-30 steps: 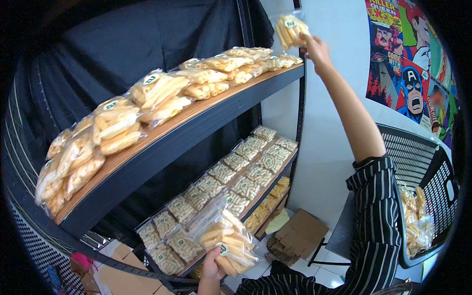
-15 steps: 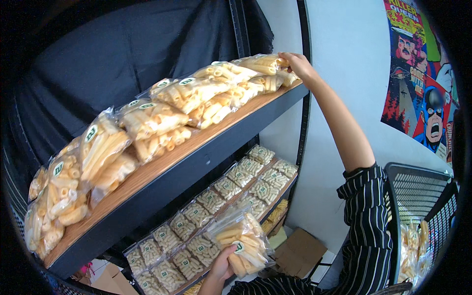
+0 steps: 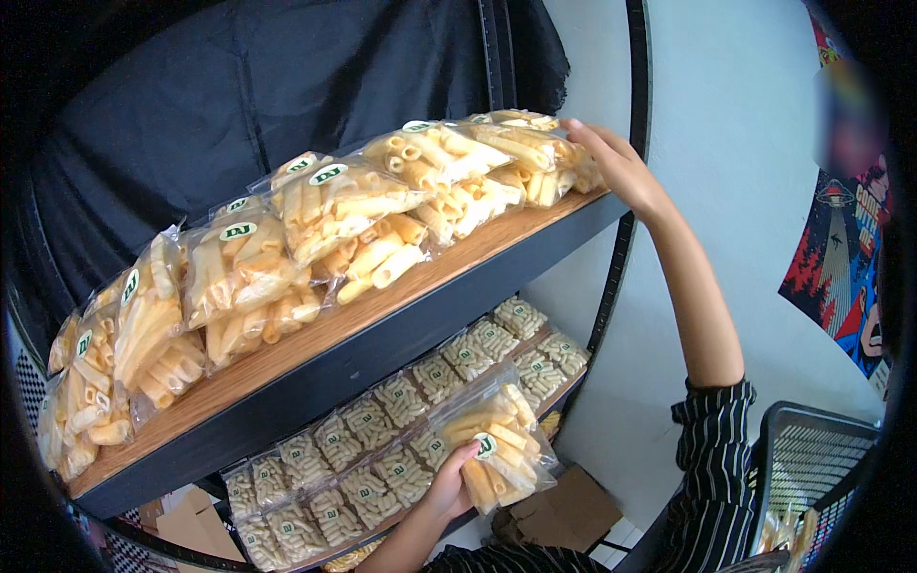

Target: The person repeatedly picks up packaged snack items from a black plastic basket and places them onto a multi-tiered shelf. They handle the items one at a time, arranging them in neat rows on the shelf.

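Note:
Low in front of me, my left hand [image 3: 449, 489] grips a clear plastic bag of pale yellow tube-shaped snacks [image 3: 511, 454], which has a round label. My right hand [image 3: 616, 170] reaches up to the right end of the upper shelf [image 3: 325, 329]. Its fingers are stretched out and rest against the end of the snack bags [image 3: 525, 145] there; its thumb is hidden. Similar bags [image 3: 239, 253] line the wooden shelf top, stacked in two layers and leaning on one another.
The lower shelf carries rows of smaller packs of whitish sticks [image 3: 368, 425]. At the lower right stands a dark plastic basket [image 3: 821, 430] with some bags inside. Below the racks lies a cardboard box [image 3: 564, 511]. A black cloth [image 3: 287, 86] hangs behind the upper shelf.
The view has shifted, with the shelf end and basket now further right. My right hand's fingers are straighter over the end bags. My left hand still holds its bag.

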Demonstrator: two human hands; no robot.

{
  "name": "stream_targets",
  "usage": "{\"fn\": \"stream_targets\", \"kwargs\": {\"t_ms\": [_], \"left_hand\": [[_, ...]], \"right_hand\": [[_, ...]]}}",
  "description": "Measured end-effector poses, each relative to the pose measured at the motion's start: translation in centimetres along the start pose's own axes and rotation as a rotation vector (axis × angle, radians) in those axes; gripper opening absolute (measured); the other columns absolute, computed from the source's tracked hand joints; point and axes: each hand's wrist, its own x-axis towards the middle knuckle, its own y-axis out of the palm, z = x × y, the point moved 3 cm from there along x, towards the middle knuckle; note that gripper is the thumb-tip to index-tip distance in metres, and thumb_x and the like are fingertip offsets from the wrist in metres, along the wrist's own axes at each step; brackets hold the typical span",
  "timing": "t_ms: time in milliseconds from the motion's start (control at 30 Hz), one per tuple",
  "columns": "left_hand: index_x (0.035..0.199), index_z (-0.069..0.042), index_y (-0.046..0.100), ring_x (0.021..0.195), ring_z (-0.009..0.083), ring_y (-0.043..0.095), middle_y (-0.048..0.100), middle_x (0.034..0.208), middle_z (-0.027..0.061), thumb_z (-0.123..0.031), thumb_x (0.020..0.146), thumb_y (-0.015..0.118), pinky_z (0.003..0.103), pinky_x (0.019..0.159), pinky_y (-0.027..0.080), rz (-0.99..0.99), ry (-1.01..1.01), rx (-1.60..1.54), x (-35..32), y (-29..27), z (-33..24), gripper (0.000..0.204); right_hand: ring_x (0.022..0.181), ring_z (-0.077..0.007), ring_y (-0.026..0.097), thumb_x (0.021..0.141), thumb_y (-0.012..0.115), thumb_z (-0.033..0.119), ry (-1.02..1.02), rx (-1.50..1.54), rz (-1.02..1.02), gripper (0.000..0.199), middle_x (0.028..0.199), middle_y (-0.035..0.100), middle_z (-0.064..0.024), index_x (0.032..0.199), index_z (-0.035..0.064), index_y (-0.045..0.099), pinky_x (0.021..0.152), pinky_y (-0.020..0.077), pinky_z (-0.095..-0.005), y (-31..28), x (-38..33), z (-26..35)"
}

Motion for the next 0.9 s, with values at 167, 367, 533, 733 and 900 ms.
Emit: {"fn": "stream_targets", "kwargs": {"t_ms": [167,367,533,733,900], "left_hand": [[0.120,0.001,0.032,0.105,0.0271,0.046,0.045,0.116,0.0157,-0.025,0.084,0.040,0.040,0.091,0.036,0.186,0.152,-0.144,2.4,2.4,-0.6,0.045],[0.121,0.002,0.030,0.107,0.0255,0.044,0.044,0.117,0.0156,-0.025,0.082,0.042,0.037,0.092,0.035,0.244,0.185,-0.012,4.1,3.4,0.5,0.049],[0.124,0.001,0.026,0.110,0.0232,0.042,0.040,0.121,0.0138,-0.023,0.080,0.045,0.036,0.093,0.033,0.328,0.167,0.056,4.2,4.3,0.5,0.054],[0.125,0.002,0.021,0.112,0.0291,0.039,0.036,0.122,0.0177,-0.022,0.070,0.051,0.041,0.092,0.035,0.320,0.150,0.237,4.2,5.5,0.1,0.067],[0.123,0.002,0.025,0.108,0.0294,0.043,0.040,0.120,0.0182,-0.023,0.071,0.049,0.042,0.091,0.036,0.397,0.170,0.121,5.0,5.5,-0.8,0.063]], "right_hand": [[0.095,-0.0212,0.050,0.082,0.046,0.037,-0.097,0.219,-0.138,0.046,0.095,0.055,-0.0121,0.108,-0.0006,0.049,0.083,0.0371,-0.0309,-0.7,-7.9,-0.4],[0.083,-0.0285,0.058,0.075,0.058,0.031,0.132,0.152,0.551,0.055,0.092,0.056,-0.0215,0.116,-0.0016,0.040,0.073,0.0454,-0.0349,2.1,-18.7,-1.8],[0.086,-0.0278,0.058,0.073,0.062,0.022,0.038,0.251,0.488,0.053,0.093,0.057,-0.0212,0.116,-0.0012,0.041,0.075,0.0446,-0.0336,3.4,-19.3,-2.1],[0.086,-0.0252,0.058,0.071,0.064,0.016,-0.025,0.246,0.277,0.044,0.094,0.058,-0.0183,0.108,-0.0020,0.050,0.076,0.0438,-0.0313,0.0,-18.7,-3.0],[0.095,-0.0205,0.053,0.074,0.057,0.012,-0.039,0.463,-0.316,0.040,0.101,0.055,-0.0158,0.107,-0.0065,0.047,0.082,0.0405,-0.0304,-3.8,-18.3,-4.9]]}}
